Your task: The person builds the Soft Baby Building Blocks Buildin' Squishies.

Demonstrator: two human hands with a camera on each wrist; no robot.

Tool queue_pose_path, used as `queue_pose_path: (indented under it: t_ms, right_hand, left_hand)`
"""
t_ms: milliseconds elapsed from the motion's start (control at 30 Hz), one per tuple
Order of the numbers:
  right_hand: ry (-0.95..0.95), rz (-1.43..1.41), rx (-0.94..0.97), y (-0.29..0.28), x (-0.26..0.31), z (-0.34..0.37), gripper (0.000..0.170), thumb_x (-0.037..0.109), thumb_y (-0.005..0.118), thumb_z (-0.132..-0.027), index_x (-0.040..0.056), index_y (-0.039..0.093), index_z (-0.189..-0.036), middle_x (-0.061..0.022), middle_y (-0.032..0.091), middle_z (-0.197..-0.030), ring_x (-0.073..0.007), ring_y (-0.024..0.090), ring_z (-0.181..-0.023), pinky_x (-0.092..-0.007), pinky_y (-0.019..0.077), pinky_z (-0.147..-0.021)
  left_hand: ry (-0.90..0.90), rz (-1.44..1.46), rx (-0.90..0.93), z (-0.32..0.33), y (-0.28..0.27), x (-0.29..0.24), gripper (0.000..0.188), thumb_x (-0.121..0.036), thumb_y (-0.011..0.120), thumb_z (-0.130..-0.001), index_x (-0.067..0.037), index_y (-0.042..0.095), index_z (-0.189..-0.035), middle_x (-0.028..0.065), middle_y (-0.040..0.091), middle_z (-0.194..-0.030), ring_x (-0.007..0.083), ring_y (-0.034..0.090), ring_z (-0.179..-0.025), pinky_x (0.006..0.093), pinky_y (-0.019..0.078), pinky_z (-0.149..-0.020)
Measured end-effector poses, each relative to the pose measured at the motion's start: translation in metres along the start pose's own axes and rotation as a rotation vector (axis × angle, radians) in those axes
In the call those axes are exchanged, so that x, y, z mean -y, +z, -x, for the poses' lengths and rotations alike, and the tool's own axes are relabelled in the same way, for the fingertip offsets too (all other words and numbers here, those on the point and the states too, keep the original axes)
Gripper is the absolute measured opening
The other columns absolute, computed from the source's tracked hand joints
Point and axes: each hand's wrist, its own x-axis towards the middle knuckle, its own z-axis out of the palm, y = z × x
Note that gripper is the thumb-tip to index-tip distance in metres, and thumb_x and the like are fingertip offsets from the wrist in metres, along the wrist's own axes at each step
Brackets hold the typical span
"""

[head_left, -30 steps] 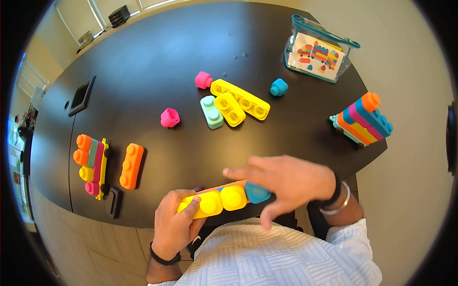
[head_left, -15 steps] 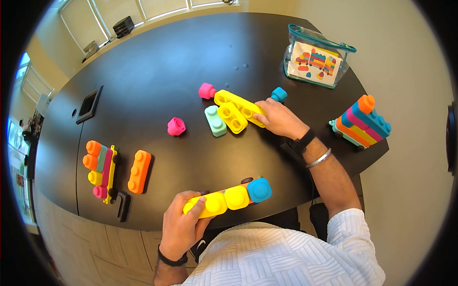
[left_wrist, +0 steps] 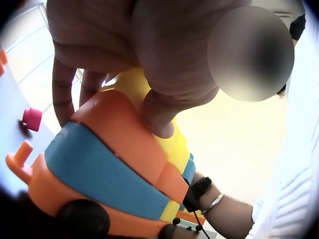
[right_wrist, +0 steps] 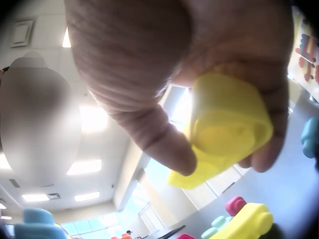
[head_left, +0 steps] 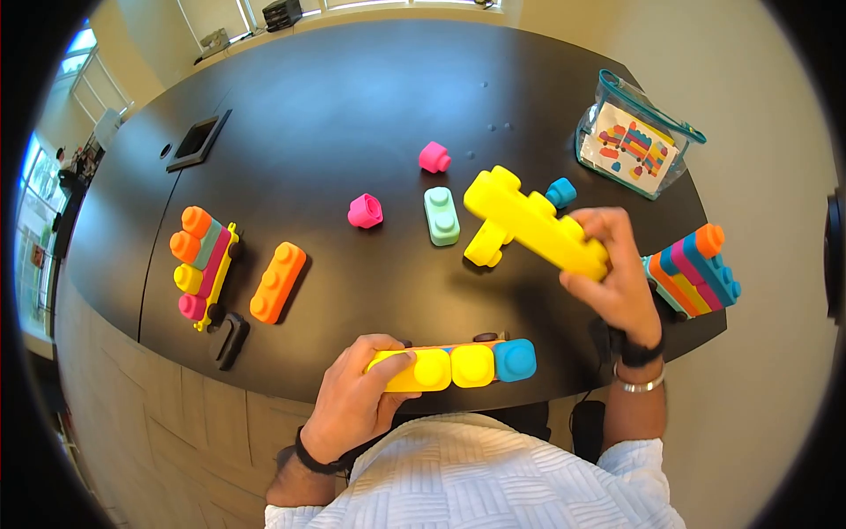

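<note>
Head: yellow block (head_left: 536, 227) in right grip (head_left: 624, 280)

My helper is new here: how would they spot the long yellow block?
Find the dark table, then the person's right grip above it. It holds the long yellow block by one end. Unlike the short yellow block that it partly hides in the head view, it is long and hand-held.

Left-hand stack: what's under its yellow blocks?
Left wrist view: orange blocks, then blue block and yellow piece, then orange base with black wheels. Covered: where the left hand grips, most of the opposite side.
</note>
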Motion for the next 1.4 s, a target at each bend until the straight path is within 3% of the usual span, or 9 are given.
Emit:
queue_pose_path:
  t_ms: [133, 300, 367, 467, 667, 767, 1067, 1233, 1400]
  right_hand:
    - [-0.390, -0.084, 0.192, 0.004, 0.038, 0.031, 0.052, 0.005, 0.092, -0.088, 0.0082, 0.057, -0.127, -0.0249, 0.070, -0.137, -0.0391, 0.075, -0.122, -0.0483, 0.0601, -0.104]
    - [-0.411, -0.052, 0.332, 0.037, 0.053, 0.052, 0.045, 0.003, 0.087, -0.092, 0.0089, 0.061, -0.128, -0.0207, 0.070, -0.140, -0.0433, 0.074, -0.118, -0.0483, 0.0618, -0.099]
    - [-0.404, -0.055, 0.295, 0.044, 0.049, 0.057, 0.044, 0.004, 0.087, -0.092, 0.0096, 0.061, -0.127, -0.0197, 0.070, -0.141, -0.0435, 0.073, -0.117, -0.0484, 0.0617, -0.098]
    - [-0.463, 0.048, 0.308, 0.046, 0.047, 0.055, 0.044, 0.008, 0.088, -0.093, 0.0104, 0.061, -0.128, -0.0195, 0.068, -0.142, -0.0430, 0.072, -0.117, -0.0492, 0.0610, -0.097]
    - [-0.397, 0.147, 0.404, 0.036, 0.052, 0.053, 0.051, 0.019, 0.092, -0.089, 0.0113, 0.061, -0.127, -0.0192, 0.064, -0.141, -0.0425, 0.071, -0.114, -0.0506, 0.0593, -0.096]
    - [-0.405, 0.200, 0.408, 0.040, 0.052, 0.055, 0.052, 0.022, 0.092, -0.088, 0.0117, 0.060, -0.127, -0.0195, 0.063, -0.140, -0.0432, 0.070, -0.113, -0.0508, 0.0588, -0.096]
    - [-0.427, 0.043, 0.431, 0.036, 0.043, 0.052, 0.062, 0.049, 0.088, -0.092, 0.0113, 0.059, -0.132, -0.0196, 0.060, -0.141, -0.0434, 0.068, -0.113, -0.0508, 0.0577, -0.097]
    - [-0.255, -0.191, 0.438, 0.021, 0.016, 0.021, 0.070, 0.064, 0.070, -0.105, 0.0055, 0.058, -0.141, -0.0191, 0.063, -0.133, -0.0427, 0.067, -0.115, -0.0476, 0.0574, -0.098]
    - [-0.371, 0.383, 0.287, 0.026, -0.011, -0.031, 0.049, 0.040, 0.078, -0.105, 0.0042, 0.065, -0.134, -0.0188, 0.063, -0.135, -0.0420, 0.065, -0.125, -0.0472, 0.0561, -0.105]
  left_hand:
    - [-0.007, 0.118, -0.078, 0.005, 0.012, 0.005, 0.079, -0.011, 0.093, -0.092, -0.006, 0.044, -0.154, 0.0191, 0.071, -0.127, 0.0407, 0.075, -0.103, 0.0477, 0.0614, -0.092]
    - [0.017, 0.072, -0.087, 0.004, 0.014, 0.004, 0.084, -0.002, 0.088, -0.095, -0.005, 0.034, -0.158, 0.0175, 0.074, -0.131, 0.0386, 0.077, -0.105, 0.0446, 0.0612, -0.100]
    - [0.061, 0.029, -0.026, 0.005, 0.011, 0.006, 0.119, -0.001, 0.086, -0.100, -0.015, -0.003, -0.177, 0.0216, 0.071, -0.135, 0.0320, 0.077, -0.111, 0.0423, 0.0617, -0.099]
    - [0.115, 0.099, -0.078, 0.011, 0.019, 0.017, 0.122, -0.003, 0.085, -0.101, -0.020, -0.008, -0.178, 0.0223, 0.070, -0.138, 0.0313, 0.077, -0.115, 0.0402, 0.0637, -0.103]
    - [-0.243, 0.240, 0.061, 0.024, 0.019, 0.015, 0.097, -0.005, 0.085, -0.101, -0.037, 0.027, -0.172, 0.0230, 0.064, -0.145, 0.0319, 0.080, -0.118, 0.0413, 0.0698, -0.098]
    - [0.098, 0.076, -0.141, 0.003, 0.011, 0.004, 0.088, -0.007, 0.091, -0.096, -0.037, 0.041, -0.163, 0.0230, 0.064, -0.144, 0.0346, 0.081, -0.116, 0.0430, 0.0712, -0.092]
    - [0.141, 0.097, -0.166, 0.003, 0.013, 0.013, 0.092, -0.008, 0.096, -0.090, -0.038, 0.047, -0.162, 0.0208, 0.068, -0.140, 0.0372, 0.082, -0.109, 0.0396, 0.0702, -0.081]
    - [0.131, 0.035, -0.118, 0.001, 0.009, 0.007, 0.093, -0.005, 0.096, -0.090, -0.034, 0.043, -0.160, 0.0216, 0.067, -0.134, 0.0350, 0.081, -0.110, 0.0385, 0.0706, -0.085]
    - [0.136, 0.037, -0.103, 0.001, 0.008, 0.006, 0.095, -0.003, 0.096, -0.089, -0.033, 0.041, -0.160, 0.0221, 0.067, -0.133, 0.0353, 0.080, -0.109, 0.0393, 0.0708, -0.083]
